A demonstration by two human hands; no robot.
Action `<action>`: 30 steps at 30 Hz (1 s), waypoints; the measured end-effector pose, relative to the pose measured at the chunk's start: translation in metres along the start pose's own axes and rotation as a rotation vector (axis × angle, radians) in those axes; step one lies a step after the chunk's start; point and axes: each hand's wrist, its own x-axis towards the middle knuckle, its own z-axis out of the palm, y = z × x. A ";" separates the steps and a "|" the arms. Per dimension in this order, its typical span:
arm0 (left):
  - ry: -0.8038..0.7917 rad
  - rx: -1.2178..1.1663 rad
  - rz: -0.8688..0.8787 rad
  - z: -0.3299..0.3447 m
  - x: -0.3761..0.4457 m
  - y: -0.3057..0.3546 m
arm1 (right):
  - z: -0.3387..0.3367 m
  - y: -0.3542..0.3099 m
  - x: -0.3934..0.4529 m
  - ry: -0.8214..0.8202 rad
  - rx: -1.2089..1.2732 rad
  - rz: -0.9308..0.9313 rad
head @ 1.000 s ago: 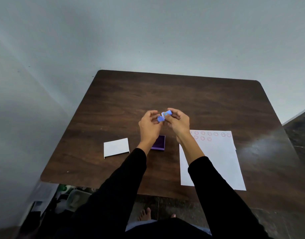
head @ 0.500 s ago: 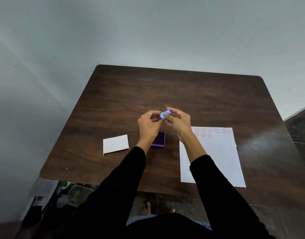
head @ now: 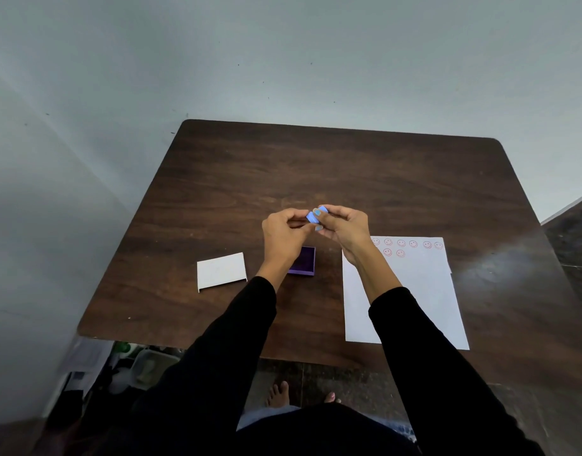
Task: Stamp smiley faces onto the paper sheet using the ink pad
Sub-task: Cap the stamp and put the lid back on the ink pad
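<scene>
A small blue stamp (head: 316,215) is held in the air above the middle of the table, between both hands. My right hand (head: 344,227) grips its body and my left hand (head: 284,233) pinches its left end. Below the hands lies the open purple ink pad (head: 305,261), partly hidden by my left wrist. The white paper sheet (head: 411,291) lies to the right, with two rows of red smiley faces (head: 408,244) along its top edge.
A white lid or card (head: 221,270) lies left of the ink pad. The dark wooden table (head: 316,166) stands against a grey wall. Bags and containers (head: 141,363) sit on the floor under the table's left front corner. My bare feet show below.
A second blue piece that my left hand held apart from the stamp has been brought together with it. Both hands stay at the same spot above the ink pad.
</scene>
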 end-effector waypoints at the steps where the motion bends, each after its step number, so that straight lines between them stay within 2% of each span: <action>1: 0.001 0.005 0.005 0.000 -0.001 -0.001 | 0.000 0.001 -0.001 0.011 -0.010 0.001; 6: -0.054 0.050 -0.003 -0.001 -0.005 -0.007 | -0.003 0.008 -0.006 0.042 -0.127 -0.038; 9: -0.077 0.074 -0.073 -0.006 -0.005 -0.010 | -0.014 0.015 -0.009 0.137 -0.542 -0.218; 11: -0.034 0.084 -0.101 -0.011 -0.006 -0.014 | -0.021 0.020 -0.013 0.120 -0.794 -0.272; 14: 0.036 0.133 -0.133 -0.019 -0.010 -0.023 | -0.029 0.028 -0.019 0.066 -0.952 -0.261; 24: 0.083 0.118 -0.203 -0.028 -0.026 -0.035 | -0.028 0.039 -0.029 0.085 -1.084 -0.281; 30: 0.106 0.093 -0.234 -0.036 -0.031 -0.036 | -0.025 0.039 -0.033 0.070 -1.097 -0.219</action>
